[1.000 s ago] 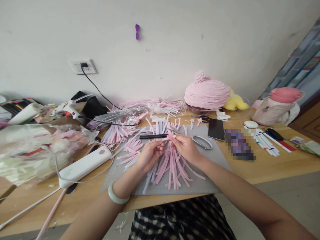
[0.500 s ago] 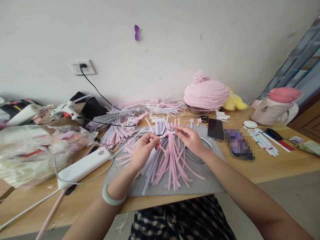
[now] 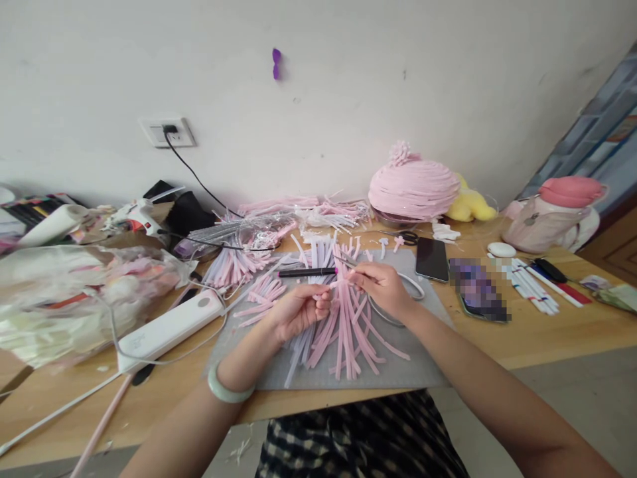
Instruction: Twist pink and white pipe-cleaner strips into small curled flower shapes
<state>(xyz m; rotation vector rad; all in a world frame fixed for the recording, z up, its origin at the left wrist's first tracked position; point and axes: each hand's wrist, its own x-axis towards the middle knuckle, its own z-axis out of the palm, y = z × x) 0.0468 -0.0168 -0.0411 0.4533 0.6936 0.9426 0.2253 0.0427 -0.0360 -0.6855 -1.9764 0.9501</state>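
Over the grey mat (image 3: 428, 358), my left hand (image 3: 303, 312) is closed in a pinch on a short pink pipe cleaner (image 3: 334, 285), mostly hidden by the fingers. My right hand (image 3: 381, 289) is closed at the other end of it, its fingertips close to the left ones. A thin grey tool (image 3: 345, 259) sticks out past the right fingers; its kind is unclear. Below the hands fan out pink pipe cleaners (image 3: 343, 345), with lilac pipe cleaners (image 3: 298, 352) beside them. A black pen (image 3: 306, 272) lies across the strands just beyond my left hand.
A white power strip (image 3: 169, 332) and a plastic bag (image 3: 89, 305) lie left. Behind are bundled pipe cleaners (image 3: 233, 265), scissors (image 3: 409, 237) and a pink wrapped dome (image 3: 415, 189). Two phones (image 3: 432, 259), several markers (image 3: 535, 285) and a pink jug (image 3: 542, 219) are right.
Both hands have come lower and nearer to me, and the left has moved right, closer to the right hand. The black pen, partly covered before, now shows along its length.
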